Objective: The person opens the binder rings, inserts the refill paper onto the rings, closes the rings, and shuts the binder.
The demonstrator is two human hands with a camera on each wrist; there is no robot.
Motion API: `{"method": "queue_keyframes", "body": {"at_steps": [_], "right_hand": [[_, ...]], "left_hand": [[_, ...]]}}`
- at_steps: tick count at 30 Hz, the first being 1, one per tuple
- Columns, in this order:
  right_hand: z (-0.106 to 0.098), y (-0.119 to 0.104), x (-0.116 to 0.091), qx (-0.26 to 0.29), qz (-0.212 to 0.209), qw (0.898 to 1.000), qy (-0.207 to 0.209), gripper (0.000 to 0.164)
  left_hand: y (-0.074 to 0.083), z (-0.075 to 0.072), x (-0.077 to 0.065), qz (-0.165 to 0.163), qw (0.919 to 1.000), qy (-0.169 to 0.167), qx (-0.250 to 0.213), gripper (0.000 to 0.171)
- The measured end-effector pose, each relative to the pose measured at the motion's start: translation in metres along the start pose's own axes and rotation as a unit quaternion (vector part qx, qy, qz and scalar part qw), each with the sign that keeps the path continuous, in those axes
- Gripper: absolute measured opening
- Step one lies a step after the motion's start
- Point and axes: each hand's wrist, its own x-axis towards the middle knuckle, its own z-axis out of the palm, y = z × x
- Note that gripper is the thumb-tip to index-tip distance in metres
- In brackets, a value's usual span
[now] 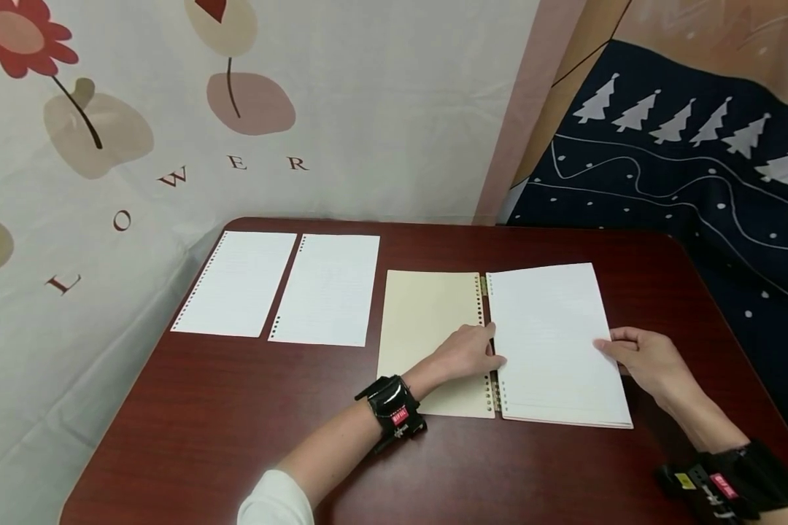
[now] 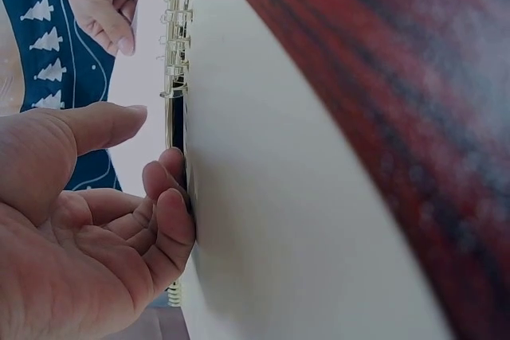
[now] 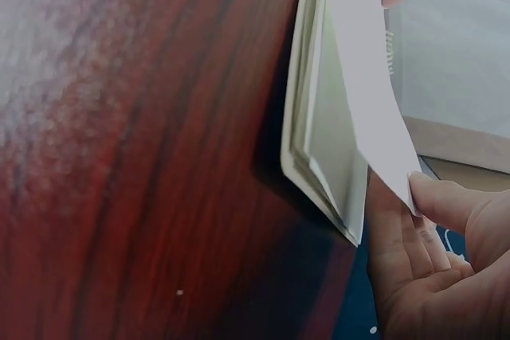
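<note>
Dark red wood-grain table: carries all items listed below.

Ring-bound notebook: lies open, and serves as the reference for positions. Its cream cover is spread on the left side; white leaves occupy the right side.

Loose punched sheets, 2 in number: both left of the notebook and set slightly farther back — the nearer 1 just beside its mate, not overlapping.

Top white sheet: on the notebook's right side, outer edge raised off the pages below. Whether more than 1 leaf is raised cannot be told.

Right hand: at the notebook's outer right edge, thumb and fingers pinching the raised sheet.

Left hand: at the notebook's middle, fingers loosely bent with tips against the spine, thumb apart; no grasp observed.

Gold rings: along the notebook's spine. Whether they are fastened, or pass through the sheet's holes, cannot be confirmed.

Hazards, in this inspector's judgement: a pull with the rings fastened would likely tear the punched holes; an uneven tug could crease the sheet; clinging leaves might bring 2 up together — and light bracing at the spine could let the notebook slide.
</note>
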Motion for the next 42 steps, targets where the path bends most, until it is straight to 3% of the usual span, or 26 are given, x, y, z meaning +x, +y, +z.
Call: {"method": "queue_keyframes", "body": {"at_steps": [26,42], "right_hand": [[0.0013,0.0035,-0.0005,-0.032,-0.015,0.999,0.032,0.061],[0.0064,0.0044,0.0009,-0.122,-0.077,0.986,0.088,0.047]], "left_hand": [[0.0004,0.0016,-0.0002,-0.002,1.0,0.003,0.005,0.066],[0.0016,0.0002,-0.0017,-0.002,1.0,0.001,-0.006,0.066]]}}
